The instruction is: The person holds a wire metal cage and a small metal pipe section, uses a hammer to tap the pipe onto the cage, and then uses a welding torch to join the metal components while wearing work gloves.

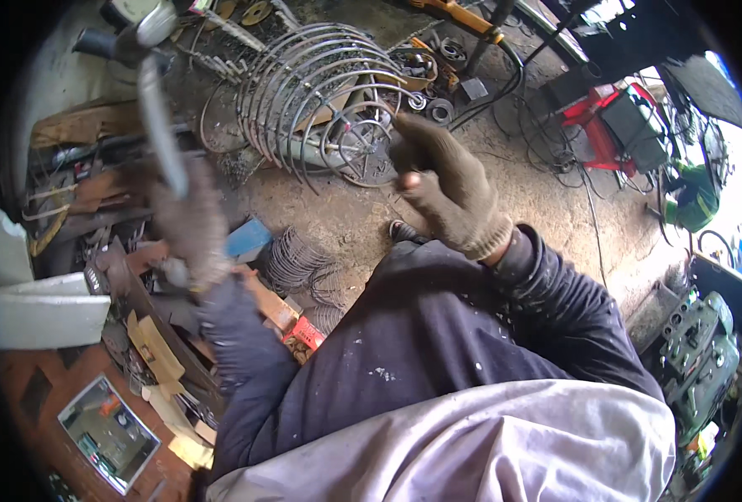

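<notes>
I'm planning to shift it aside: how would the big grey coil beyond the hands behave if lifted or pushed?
The coil would probably flex springily rather than flop, as its spaced loops hold their curves. It may be heavy, since it looks metallic. Its rounded outline suggests it might rock when pushed.

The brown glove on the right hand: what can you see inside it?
A bare fingertip pokes out of the brown glove. The rest of the right hand is covered and cannot be seen.
</notes>
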The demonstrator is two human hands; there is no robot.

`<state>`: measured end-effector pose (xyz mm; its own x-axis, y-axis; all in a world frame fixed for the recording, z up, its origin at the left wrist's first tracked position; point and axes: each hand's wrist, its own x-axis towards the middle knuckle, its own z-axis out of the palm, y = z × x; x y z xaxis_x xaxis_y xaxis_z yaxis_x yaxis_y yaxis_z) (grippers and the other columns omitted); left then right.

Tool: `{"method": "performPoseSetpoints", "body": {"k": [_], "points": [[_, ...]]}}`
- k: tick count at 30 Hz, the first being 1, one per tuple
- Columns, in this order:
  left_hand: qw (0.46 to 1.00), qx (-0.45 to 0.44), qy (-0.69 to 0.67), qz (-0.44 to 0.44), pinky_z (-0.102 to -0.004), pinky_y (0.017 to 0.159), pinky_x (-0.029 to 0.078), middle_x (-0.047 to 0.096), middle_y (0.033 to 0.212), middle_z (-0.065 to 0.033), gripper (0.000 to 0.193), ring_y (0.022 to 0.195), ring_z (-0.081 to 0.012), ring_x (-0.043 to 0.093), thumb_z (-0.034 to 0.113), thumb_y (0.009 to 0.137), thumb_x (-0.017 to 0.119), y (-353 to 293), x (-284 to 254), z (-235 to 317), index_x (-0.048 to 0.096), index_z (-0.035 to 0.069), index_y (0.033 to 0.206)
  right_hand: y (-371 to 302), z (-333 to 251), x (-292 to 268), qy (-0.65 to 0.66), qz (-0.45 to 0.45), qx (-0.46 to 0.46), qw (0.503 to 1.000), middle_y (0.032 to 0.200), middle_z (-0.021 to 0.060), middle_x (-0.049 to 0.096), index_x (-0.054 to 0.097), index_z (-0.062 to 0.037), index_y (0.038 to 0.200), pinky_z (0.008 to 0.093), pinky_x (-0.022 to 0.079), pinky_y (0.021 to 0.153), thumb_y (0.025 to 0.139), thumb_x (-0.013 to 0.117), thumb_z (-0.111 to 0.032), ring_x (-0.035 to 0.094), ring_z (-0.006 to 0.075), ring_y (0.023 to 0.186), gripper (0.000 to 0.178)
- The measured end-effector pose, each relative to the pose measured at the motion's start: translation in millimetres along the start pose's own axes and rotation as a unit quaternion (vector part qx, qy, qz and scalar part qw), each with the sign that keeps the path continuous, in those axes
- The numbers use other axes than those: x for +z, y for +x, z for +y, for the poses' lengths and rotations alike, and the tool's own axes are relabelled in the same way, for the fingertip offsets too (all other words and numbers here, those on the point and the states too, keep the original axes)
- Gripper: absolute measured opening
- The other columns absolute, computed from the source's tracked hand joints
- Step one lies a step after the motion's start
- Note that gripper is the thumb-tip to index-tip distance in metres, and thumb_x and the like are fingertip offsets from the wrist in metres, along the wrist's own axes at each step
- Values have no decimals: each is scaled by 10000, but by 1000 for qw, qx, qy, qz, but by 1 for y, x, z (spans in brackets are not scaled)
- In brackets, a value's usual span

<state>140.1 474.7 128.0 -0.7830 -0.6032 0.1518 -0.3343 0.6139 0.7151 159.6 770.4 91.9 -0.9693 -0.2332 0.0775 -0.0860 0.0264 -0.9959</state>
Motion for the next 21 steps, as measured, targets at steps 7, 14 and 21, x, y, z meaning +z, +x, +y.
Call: {"method": "performPoseSetpoints", "body": {"k": [7,14,21], "points": [[916,295,-6,-270,-465,870,510,653,1109,-191,492,995,-354,656,165,813,703,-161,58,59,570,8,1260,7,-46,18,295,116,-85,945,969,100,609,344,34,1384,300,525,728,973,578,-84,618,161,818,487],[961,240,32,-133,-371,880,499,693,1033,-130,445,974,-234,654,418,960,601,4,42,48,626,49,1207,-31,64,-12,-34,26,-35,998,1108,176,670,526,8,1246,409,512,848,939,649,-241,666,349,985,414],[965,131,92,-209,-375,976,455,684,1134,-160,807,1058,-264,639,703,816,621,110,128,10,613,40,1277,-18,70,29,-197,87,29,976,995,224,680,547,-58,1245,476,530,775,897,693,-319,661,419,943,459]]}}
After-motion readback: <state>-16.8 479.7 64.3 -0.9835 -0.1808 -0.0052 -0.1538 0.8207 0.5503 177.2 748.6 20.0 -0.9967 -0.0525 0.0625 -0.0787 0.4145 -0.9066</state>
